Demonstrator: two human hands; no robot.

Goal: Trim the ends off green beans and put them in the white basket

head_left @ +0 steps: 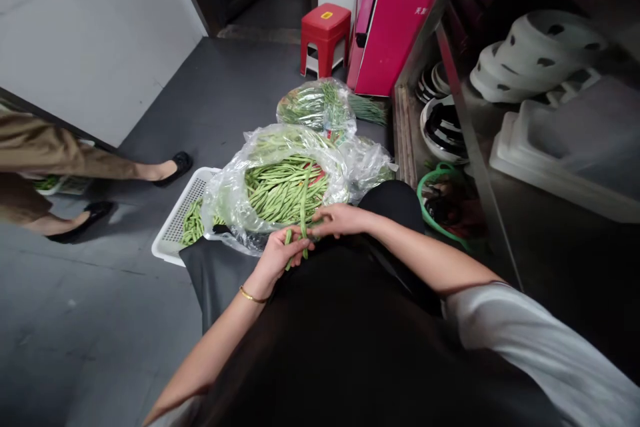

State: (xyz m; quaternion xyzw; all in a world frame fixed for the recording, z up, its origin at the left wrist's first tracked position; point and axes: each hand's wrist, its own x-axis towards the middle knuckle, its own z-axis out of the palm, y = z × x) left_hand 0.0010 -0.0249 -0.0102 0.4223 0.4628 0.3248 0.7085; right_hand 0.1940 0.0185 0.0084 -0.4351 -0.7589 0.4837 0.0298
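My left hand (284,252) is closed on several green beans (289,247), and a long one sticks up between the fingers. Close beside it, my right hand (343,219) has its fingertips bent in against that long bean, pinching it as far as I can see. Just beyond both hands, a clear plastic bag (227,190) stands wide, full of long green beans (280,190) with a bit of red among them. To its left is a white perforated basket (167,237) with more beans in it, partly covered by the bag and my dark apron.
Farther off lie another bag of greens (305,107) and a red stool (325,33). A green-rimmed basket (425,187) and a metal shelf (530,180) with white containers are on the right. At left, a person's legs (75,153) stand near the white basket.
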